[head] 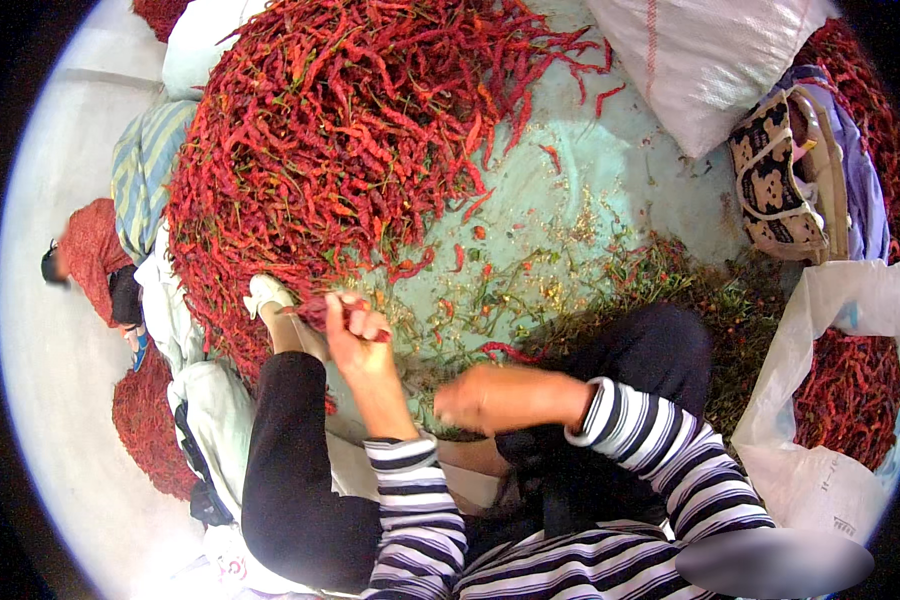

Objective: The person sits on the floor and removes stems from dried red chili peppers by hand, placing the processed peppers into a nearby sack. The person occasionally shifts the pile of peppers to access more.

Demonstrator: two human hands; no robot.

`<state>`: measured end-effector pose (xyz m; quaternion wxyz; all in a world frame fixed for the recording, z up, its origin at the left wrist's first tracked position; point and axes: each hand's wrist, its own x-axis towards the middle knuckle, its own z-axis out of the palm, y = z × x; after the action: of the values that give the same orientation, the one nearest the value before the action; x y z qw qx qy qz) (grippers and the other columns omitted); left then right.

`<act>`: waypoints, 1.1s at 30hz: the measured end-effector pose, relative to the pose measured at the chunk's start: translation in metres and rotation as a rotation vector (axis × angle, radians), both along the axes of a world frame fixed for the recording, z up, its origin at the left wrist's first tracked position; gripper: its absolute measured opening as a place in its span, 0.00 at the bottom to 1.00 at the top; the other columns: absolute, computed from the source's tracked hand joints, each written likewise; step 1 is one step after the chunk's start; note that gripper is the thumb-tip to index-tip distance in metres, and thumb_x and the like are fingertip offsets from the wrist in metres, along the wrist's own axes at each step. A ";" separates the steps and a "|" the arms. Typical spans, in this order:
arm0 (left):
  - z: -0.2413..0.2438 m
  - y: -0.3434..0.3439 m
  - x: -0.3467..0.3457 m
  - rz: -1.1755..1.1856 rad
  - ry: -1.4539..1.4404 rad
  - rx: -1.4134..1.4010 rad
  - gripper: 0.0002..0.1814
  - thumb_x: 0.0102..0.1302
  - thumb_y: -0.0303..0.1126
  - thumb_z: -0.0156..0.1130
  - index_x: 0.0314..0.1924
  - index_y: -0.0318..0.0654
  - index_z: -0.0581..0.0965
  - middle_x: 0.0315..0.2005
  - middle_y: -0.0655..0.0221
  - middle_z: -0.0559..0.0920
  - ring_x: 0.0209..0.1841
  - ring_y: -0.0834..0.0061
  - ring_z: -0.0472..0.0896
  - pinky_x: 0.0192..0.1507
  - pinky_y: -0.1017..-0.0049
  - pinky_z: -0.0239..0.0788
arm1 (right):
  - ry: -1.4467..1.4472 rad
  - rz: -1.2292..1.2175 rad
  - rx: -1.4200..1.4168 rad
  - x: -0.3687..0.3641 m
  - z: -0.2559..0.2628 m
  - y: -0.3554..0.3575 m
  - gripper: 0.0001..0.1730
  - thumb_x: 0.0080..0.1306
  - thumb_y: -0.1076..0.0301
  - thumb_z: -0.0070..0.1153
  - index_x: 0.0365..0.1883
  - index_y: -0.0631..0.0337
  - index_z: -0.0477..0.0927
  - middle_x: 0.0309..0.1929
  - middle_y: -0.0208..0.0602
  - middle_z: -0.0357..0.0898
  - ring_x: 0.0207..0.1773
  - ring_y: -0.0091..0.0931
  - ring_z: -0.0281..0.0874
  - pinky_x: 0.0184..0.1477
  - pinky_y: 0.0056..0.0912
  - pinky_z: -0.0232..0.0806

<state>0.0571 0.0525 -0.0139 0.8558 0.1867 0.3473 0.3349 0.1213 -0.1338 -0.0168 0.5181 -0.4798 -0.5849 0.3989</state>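
My left hand [360, 337] is raised over the near edge of a large heap of red chili peppers [330, 135]. Its fingers are curled around a few red chilies [311, 311], whose ends stick out on both sides. Lower and to the right, my right hand [510, 397] is blurred, with its fingers bent down above my lap; whether it holds anything cannot be made out. Beyond it a single red chili [510, 350] lies among green stems. Loose stems, seeds and bits of chili [517, 285] are scattered over the pale green floor sheet [577, 157].
At right, an open white sack [780, 375] contains red chilies [847, 397]. A pile of green stems [742, 300] lies beside my knee. A full woven sack [712, 60] and a bear-patterned bag [776, 172] stand farther back. Another person [94, 255] sits at far left.
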 end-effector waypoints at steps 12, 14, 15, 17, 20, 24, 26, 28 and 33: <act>0.088 -0.289 0.130 -0.879 -0.476 0.770 0.14 0.55 0.31 0.60 0.41 0.33 0.71 0.28 0.68 0.76 0.32 0.77 0.74 0.38 0.77 0.66 | -0.333 -0.027 -0.222 -0.004 -0.040 0.007 0.14 0.54 0.66 0.46 0.31 0.71 0.69 0.32 0.54 0.69 0.36 0.45 0.69 0.38 0.43 0.64; 0.075 -0.244 0.124 -1.049 -0.125 0.615 0.12 0.58 0.33 0.58 0.39 0.35 0.71 0.27 0.70 0.77 0.32 0.78 0.74 0.37 0.76 0.67 | -0.329 0.000 -0.190 -0.011 -0.054 0.012 0.14 0.54 0.66 0.48 0.34 0.68 0.69 0.35 0.50 0.69 0.38 0.43 0.69 0.40 0.42 0.64; 0.072 -0.205 0.119 -0.950 0.002 0.634 0.11 0.58 0.34 0.57 0.38 0.37 0.72 0.24 0.72 0.75 0.28 0.80 0.72 0.32 0.78 0.65 | -0.319 0.004 -0.196 -0.013 -0.064 0.008 0.16 0.54 0.66 0.49 0.38 0.66 0.69 0.38 0.47 0.68 0.42 0.42 0.69 0.43 0.41 0.64; 0.030 -0.107 0.106 -0.611 0.383 0.759 0.09 0.60 0.37 0.56 0.37 0.42 0.74 0.18 0.77 0.71 0.20 0.85 0.68 0.22 0.81 0.60 | -0.246 -0.133 -0.060 -0.015 -0.056 0.005 0.13 0.52 0.66 0.49 0.31 0.67 0.72 0.29 0.48 0.73 0.35 0.42 0.73 0.35 0.42 0.67; -0.054 0.022 0.054 -0.487 0.737 0.904 0.08 0.59 0.37 0.56 0.37 0.43 0.74 0.17 0.79 0.70 0.17 0.88 0.65 0.18 0.84 0.56 | -0.347 0.064 -0.287 -0.001 -0.014 0.017 0.14 0.54 0.65 0.50 0.35 0.66 0.69 0.33 0.46 0.69 0.36 0.43 0.72 0.38 0.44 0.65; -0.090 0.062 0.024 -0.830 1.165 1.600 0.17 0.54 0.37 0.58 0.42 0.36 0.72 0.28 0.56 0.78 0.34 0.60 0.76 0.39 0.66 0.66 | -0.299 0.027 -0.284 0.000 -0.020 0.017 0.14 0.54 0.66 0.50 0.34 0.66 0.69 0.32 0.47 0.69 0.35 0.43 0.72 0.37 0.44 0.65; -0.111 0.075 0.015 -0.914 1.212 1.878 0.19 0.50 0.29 0.56 0.44 0.34 0.70 0.39 0.50 0.75 0.39 0.54 0.74 0.39 0.63 0.68 | -0.311 0.027 -0.280 0.000 -0.021 0.017 0.13 0.54 0.66 0.50 0.34 0.66 0.68 0.32 0.47 0.69 0.35 0.43 0.72 0.37 0.44 0.65; -0.102 0.069 0.027 -1.060 1.193 1.873 0.19 0.51 0.29 0.56 0.45 0.35 0.70 0.39 0.51 0.74 0.39 0.53 0.74 0.40 0.62 0.67 | -0.314 0.022 -0.304 0.002 -0.020 0.016 0.13 0.54 0.66 0.50 0.34 0.66 0.68 0.32 0.47 0.69 0.35 0.43 0.72 0.36 0.43 0.65; -0.082 0.084 0.025 -1.079 1.041 1.799 0.19 0.54 0.32 0.57 0.45 0.32 0.69 0.33 0.56 0.76 0.37 0.57 0.75 0.39 0.64 0.67 | -0.292 0.042 -0.304 0.002 -0.015 0.019 0.13 0.54 0.66 0.51 0.34 0.66 0.68 0.33 0.47 0.70 0.36 0.43 0.72 0.37 0.43 0.65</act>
<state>0.0817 0.1368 -0.0955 0.2009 0.9628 0.1693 -0.0635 0.1231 -0.1152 -0.0318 0.3411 -0.5931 -0.5968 0.4193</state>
